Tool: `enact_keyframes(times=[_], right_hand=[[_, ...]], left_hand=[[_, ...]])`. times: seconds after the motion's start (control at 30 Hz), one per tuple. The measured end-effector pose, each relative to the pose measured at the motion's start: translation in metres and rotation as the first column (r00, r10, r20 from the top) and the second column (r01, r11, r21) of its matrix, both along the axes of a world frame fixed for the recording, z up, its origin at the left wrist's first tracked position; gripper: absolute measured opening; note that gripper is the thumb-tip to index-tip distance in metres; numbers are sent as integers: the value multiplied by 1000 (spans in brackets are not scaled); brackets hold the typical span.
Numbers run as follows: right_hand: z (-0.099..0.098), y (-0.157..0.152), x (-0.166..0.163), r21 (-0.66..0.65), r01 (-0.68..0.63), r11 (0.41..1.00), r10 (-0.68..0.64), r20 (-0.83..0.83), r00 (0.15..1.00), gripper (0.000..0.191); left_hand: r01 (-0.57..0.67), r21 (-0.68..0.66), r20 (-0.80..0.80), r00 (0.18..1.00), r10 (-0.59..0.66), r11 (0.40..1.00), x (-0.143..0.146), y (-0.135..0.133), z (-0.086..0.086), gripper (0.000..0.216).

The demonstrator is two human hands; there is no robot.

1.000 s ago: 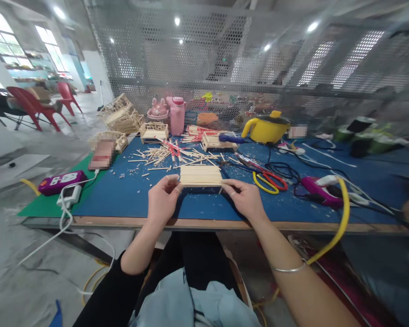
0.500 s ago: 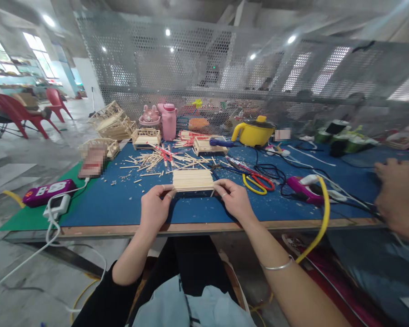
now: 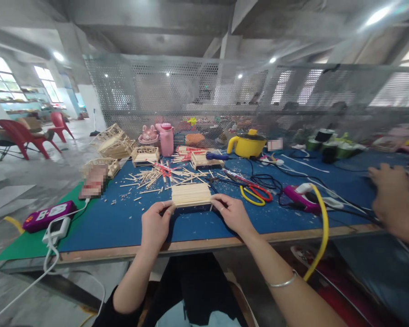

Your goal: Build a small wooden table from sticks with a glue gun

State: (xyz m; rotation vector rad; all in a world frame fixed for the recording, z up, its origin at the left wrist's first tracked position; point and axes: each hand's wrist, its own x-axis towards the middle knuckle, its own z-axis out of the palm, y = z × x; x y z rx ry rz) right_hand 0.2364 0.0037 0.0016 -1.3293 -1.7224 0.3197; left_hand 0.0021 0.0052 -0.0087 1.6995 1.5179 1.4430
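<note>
A small panel of pale wooden sticks (image 3: 191, 194), laid side by side, stands between my hands near the front of the blue-topped table (image 3: 122, 227). At its left end my left hand (image 3: 157, 221) pinches the edge between thumb and fingers. The opposite end is pinched by my right hand (image 3: 231, 212), with a short stick leg showing beside the fingertips. Just behind lie loose sticks (image 3: 150, 176), some with red paper. Farther back, a small stick-built piece (image 3: 201, 160) has a blue-handled tool (image 3: 216, 156) resting on it.
Scissors with yellow and red handles (image 3: 255, 195) lie right of the panel, among black cables. A purple power strip (image 3: 301, 199) and a co-worker's hand (image 3: 391, 195) are farther right. A yellow pot (image 3: 248, 144), a pink bottle (image 3: 166, 140) and a phone (image 3: 93, 180) also occupy the table.
The camera view has tilted up, so the whole scene sits lower in the picture. Both hands keep their pinch on the stick panel, which has not visibly moved on the table.
</note>
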Motion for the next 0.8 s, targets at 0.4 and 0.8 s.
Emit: enact_keyframes(times=[0.4,0.8], right_hand=[[-5,-1,1,69,50,996,-48,-21,999,22],[-4,1,0,94,36,995,-43,65,997,21]], left_hand=[[-7,39,-55,998,9,999,1,1,0,15],[1,43,-28,1000,0,999,3,1,-1,19]])
